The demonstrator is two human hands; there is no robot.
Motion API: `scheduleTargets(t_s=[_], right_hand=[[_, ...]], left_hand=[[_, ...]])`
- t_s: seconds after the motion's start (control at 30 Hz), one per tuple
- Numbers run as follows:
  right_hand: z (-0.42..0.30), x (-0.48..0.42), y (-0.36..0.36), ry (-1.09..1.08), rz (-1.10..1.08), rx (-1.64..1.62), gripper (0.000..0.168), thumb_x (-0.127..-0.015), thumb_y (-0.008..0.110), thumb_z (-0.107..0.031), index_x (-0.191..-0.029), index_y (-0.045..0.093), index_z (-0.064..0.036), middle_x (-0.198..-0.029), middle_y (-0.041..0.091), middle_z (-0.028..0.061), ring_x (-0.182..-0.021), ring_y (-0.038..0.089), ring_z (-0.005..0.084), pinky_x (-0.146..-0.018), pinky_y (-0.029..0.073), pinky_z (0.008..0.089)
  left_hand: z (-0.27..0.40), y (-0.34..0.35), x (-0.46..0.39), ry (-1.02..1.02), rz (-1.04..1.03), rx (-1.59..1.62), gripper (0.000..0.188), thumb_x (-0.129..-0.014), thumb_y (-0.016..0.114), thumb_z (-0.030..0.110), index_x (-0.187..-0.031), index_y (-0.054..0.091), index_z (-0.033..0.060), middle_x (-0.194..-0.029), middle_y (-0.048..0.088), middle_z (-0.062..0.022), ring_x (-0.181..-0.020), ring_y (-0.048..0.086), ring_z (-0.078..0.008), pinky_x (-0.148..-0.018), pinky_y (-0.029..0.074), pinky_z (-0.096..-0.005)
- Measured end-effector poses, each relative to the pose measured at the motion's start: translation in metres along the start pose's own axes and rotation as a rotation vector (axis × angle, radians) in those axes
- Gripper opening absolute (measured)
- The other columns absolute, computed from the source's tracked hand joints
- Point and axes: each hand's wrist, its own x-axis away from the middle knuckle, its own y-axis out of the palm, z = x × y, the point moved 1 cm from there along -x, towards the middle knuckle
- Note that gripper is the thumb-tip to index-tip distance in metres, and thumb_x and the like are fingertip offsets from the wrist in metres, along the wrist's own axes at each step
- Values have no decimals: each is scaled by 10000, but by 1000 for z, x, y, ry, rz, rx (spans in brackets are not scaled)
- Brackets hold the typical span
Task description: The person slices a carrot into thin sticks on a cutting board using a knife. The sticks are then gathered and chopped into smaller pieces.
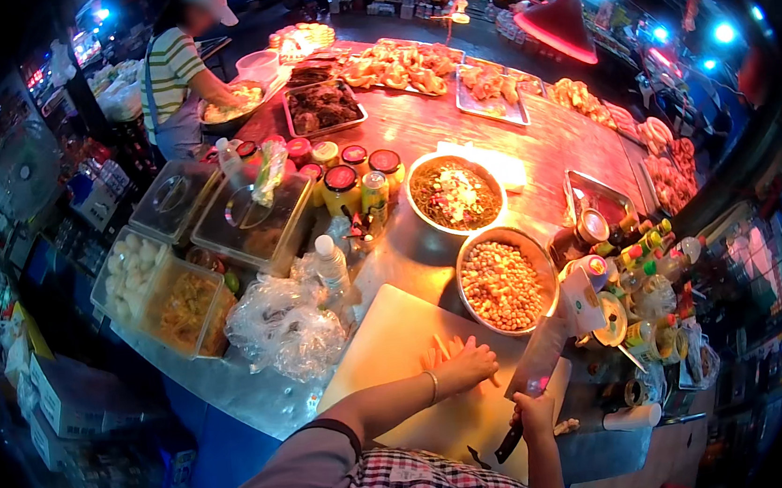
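My left hand [465, 365] lies over pale, stick-like pieces of food [437, 354] on a large cutting board [388, 329]; its fingers are bent around or over them, and a bangle circles the wrist. My right hand [534, 414] grips a cleaver [536, 360] near the board's right side. The cleaver's broad blade points up and away from me, and the end of its dark handle shows below the hand. Just beyond the board are a metal bowl of round, nut-like food [506, 281] and another bowl of dark noodle-like strands with a chopped topping [455, 192].
Plastic bags [290, 328], a water bottle [331, 267] and lidded food tubs [251, 218] crowd the left. Sauce bottles and jars [649, 283] stand right. Meat trays [325, 106] line the far table. A co-worker [170, 75] handles food in a bowl at the far left.
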Motion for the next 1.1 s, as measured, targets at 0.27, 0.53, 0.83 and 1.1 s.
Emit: scheduleTargets(t_s=[0.27, 0.53, 0.83, 1.1], right_hand=[[1, 18, 41, -179, -358, 461, 164, -849, 601, -92, -969, 632, 16, -676, 622, 58, -662, 624, 192, -608, 475, 330], [57, 22, 135, -261, -877, 1099, 249, -795, 651, -160, -1018, 680, -52, -822, 678, 178, -686, 649, 310, -620, 522, 405], [104, -45, 111, -400, -491, 831, 194, -771, 599, -99, -932, 672, -18, -818, 656, 245, -815, 659, 390, -712, 515, 464], [29, 25, 126, -433, -503, 1138, 154, -818, 606, -123, -922, 640, -15, -745, 635, 245, -720, 627, 436, -649, 498, 493]], left_hand=[[-28, -110, 166, -451, 664, 356, 266, -915, 455, 69, -1125, 618, 53, -1052, 596, -165, -999, 542, -357, -910, 423, -457], [-20, -121, 258, -621, 525, 106, 293, -813, 586, -6, -1103, 621, 19, -1026, 580, -129, -995, 550, -328, -917, 442, -460], [-15, -13, 200, -209, 274, -25, 322, -834, 539, 113, -1141, 616, 58, -1216, 537, -116, -1250, 463, -311, -1120, 257, -611], [2, -17, 232, -252, 329, 60, 369, -828, 554, 143, -1174, 616, 31, -1223, 544, -135, -1186, 507, -336, -1027, 418, -504]])
